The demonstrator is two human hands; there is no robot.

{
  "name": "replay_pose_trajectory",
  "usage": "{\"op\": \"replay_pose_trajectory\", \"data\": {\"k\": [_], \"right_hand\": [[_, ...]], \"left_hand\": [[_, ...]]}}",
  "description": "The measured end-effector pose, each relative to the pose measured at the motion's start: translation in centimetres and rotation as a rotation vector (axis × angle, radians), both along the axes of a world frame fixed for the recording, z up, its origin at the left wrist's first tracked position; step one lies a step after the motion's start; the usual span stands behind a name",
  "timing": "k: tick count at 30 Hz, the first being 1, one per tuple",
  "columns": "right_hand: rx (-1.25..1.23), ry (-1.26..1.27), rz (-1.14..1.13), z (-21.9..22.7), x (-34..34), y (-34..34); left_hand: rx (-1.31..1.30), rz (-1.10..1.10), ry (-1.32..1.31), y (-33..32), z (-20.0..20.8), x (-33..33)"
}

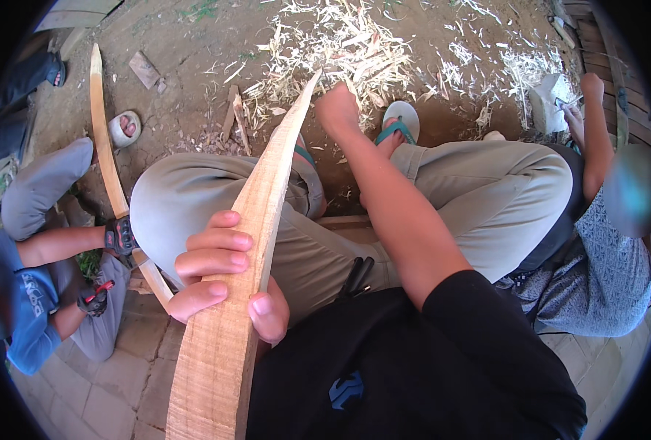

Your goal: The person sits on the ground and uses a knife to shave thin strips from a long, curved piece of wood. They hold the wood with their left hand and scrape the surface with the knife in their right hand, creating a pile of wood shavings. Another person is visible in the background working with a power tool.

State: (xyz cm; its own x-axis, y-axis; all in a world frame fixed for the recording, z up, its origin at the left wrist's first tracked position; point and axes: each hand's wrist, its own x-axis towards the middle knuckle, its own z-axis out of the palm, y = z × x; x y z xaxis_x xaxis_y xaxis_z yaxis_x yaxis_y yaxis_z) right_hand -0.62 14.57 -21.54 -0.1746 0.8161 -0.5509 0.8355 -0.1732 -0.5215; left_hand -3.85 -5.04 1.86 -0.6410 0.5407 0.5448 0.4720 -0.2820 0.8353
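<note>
A long, curved, pale wooden blank (pixel 255 220) runs from my lap up to a pointed tip over the ground. My left hand (pixel 222 275) is wrapped around its lower middle, fingers over the top face and thumb on the right edge. My right hand (pixel 338 110) reaches forward next to the blank's tip, fist closed; whatever it may hold is hidden behind the hand. I sit with bent knees in khaki trousers (pixel 487 198) and a black shirt.
Wood shavings (pixel 355 51) cover the dirt ahead. At the left a person in blue with gloved hands (pixel 120 235) holds another curved wooden strip (pixel 105 154). At the right another person's arm (pixel 597 139) reaches toward a pale object (pixel 549 103). Paving bricks lie below.
</note>
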Motion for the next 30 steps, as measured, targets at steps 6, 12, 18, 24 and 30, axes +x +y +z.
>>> {"op": "replay_pose_trajectory", "data": {"k": [6, 12, 18, 24, 30], "right_hand": [[0.007, -0.045, -0.018, -0.8, -0.3, 1.0], [-0.051, -0.047, 0.017, 2.0, 2.1, 0.6], [-0.034, -0.156, 0.248, 1.9, 4.3, 3.9], [0.169, -0.249, 0.291, 2.7, 3.5, 8.0], [0.220, -0.186, 0.426, 0.5, 2.1, 10.1]], "left_hand": [[-0.030, 0.023, -0.026, -0.2, -0.3, 0.0], [-0.019, 0.067, -0.022, -0.2, -0.3, 0.0], [0.015, 0.089, -0.050, 0.1, -0.4, 0.4], [0.083, -0.081, -0.056, -0.1, -0.3, -0.3], [0.031, -0.101, 0.001, -0.1, -0.2, -0.3]]}}
